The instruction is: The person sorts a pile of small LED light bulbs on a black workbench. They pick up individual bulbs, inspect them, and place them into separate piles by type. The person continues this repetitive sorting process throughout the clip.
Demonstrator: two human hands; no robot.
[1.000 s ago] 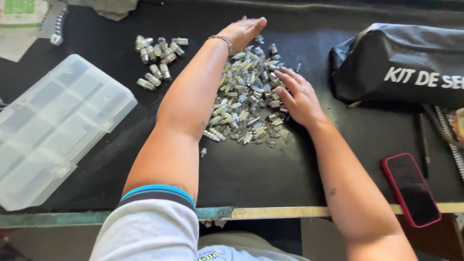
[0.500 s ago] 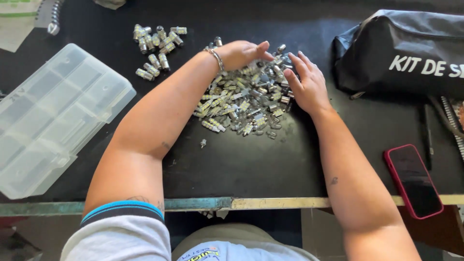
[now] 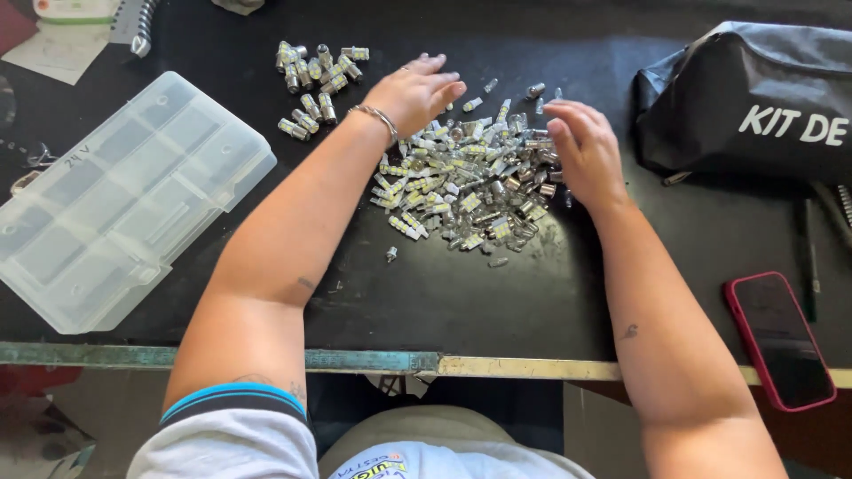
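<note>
A loose heap of small silver and yellow bulbs [image 3: 470, 186] lies in the middle of the black table [image 3: 461, 302]. My left hand [image 3: 413, 91] rests palm down on the heap's upper left edge, fingers spread, a thin bracelet at the wrist. My right hand [image 3: 581, 146] lies flat on the heap's right side, fingers apart and pointing left. Neither hand grips anything. A smaller separate group of bulbs [image 3: 312, 75] sits to the left of my left hand.
A clear plastic compartment box [image 3: 115, 200], lid shut, lies at the left. A black zip bag [image 3: 754, 98] sits at the back right. A red-cased phone [image 3: 781, 341] and a pen [image 3: 809, 257] lie near the right front edge. Papers [image 3: 67, 35] occupy the far left corner.
My left hand has pulled back from the far side of the heap to its upper left edge. My right hand stays on the right side, and the bulbs are spread a little wider.
</note>
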